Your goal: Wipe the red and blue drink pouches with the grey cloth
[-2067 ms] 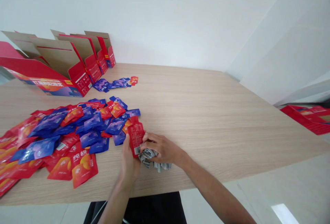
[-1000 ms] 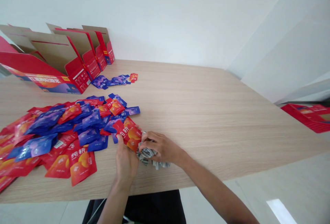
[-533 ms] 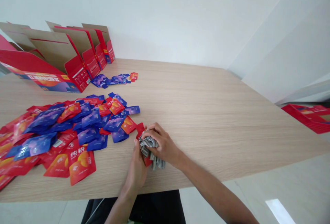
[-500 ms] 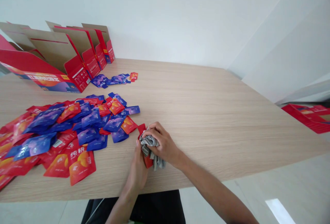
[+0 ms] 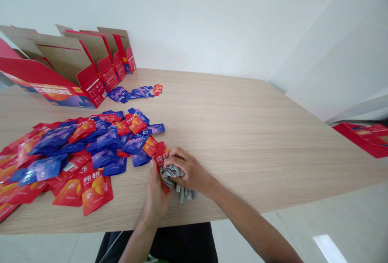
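Note:
My left hand [image 5: 157, 194] grips a red pouch [image 5: 160, 154] by its left edge, near the front of the table. Bunched in my right hand [image 5: 189, 172] is a grey striped cloth [image 5: 171, 173], pressed against the face of that pouch. The cloth's loose end hangs down below my right hand and hides the lower part of the pouch. Just left of my hands spreads a pile of red pouches [image 5: 97, 190] and blue pouches [image 5: 103, 158], some large and some small.
Open red cartons [image 5: 91, 89] stand in a row at the back left. Small blue sachets [image 5: 141, 92] and a red sachet [image 5: 157, 89] lie beside them. The wooden table [image 5: 242, 133] stretches right. Beyond its right edge is a red box [image 5: 360, 137].
Both hands have shifted slightly left with the pouch and cloth. More of the pouch's printed upper face now shows above the cloth.

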The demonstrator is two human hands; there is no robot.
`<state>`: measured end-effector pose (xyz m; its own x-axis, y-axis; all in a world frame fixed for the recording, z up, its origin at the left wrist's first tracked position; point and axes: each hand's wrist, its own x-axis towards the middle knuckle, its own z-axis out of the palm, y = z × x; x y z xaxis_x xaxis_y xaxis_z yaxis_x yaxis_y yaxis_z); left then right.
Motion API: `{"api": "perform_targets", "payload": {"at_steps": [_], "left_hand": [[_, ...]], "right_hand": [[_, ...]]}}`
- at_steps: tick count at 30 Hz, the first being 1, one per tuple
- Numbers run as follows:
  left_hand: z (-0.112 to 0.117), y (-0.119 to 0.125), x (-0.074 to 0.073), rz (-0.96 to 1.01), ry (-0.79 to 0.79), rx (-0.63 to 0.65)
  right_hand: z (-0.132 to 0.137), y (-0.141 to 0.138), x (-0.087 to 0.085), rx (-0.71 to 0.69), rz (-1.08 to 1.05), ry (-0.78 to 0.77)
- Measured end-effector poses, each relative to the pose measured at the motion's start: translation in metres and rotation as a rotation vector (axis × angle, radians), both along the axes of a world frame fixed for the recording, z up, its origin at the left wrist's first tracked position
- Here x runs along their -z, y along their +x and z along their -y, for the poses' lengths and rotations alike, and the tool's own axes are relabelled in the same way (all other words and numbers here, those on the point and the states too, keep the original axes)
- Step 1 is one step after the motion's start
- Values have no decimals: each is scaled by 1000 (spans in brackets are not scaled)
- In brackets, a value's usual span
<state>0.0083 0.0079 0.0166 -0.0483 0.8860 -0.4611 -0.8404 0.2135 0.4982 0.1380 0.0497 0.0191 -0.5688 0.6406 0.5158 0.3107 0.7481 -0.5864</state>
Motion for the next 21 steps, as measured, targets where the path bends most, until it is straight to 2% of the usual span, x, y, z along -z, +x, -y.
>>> {"api": "perform_targets", "payload": {"at_steps": [6,10,16,21], "left_hand": [[-11,-18,-8,-42,23,-76],[1,-6,-1,-26,24,-27],[23,19,16,19,21,87],[22,18,10,50,-40,74]], "right_hand": [[0,-2,5,-123,136,49],[2,-1,2,-32,33,71],[3,2,-5,166,-128,4],[3,2,-8,157,-125,-11]]}}
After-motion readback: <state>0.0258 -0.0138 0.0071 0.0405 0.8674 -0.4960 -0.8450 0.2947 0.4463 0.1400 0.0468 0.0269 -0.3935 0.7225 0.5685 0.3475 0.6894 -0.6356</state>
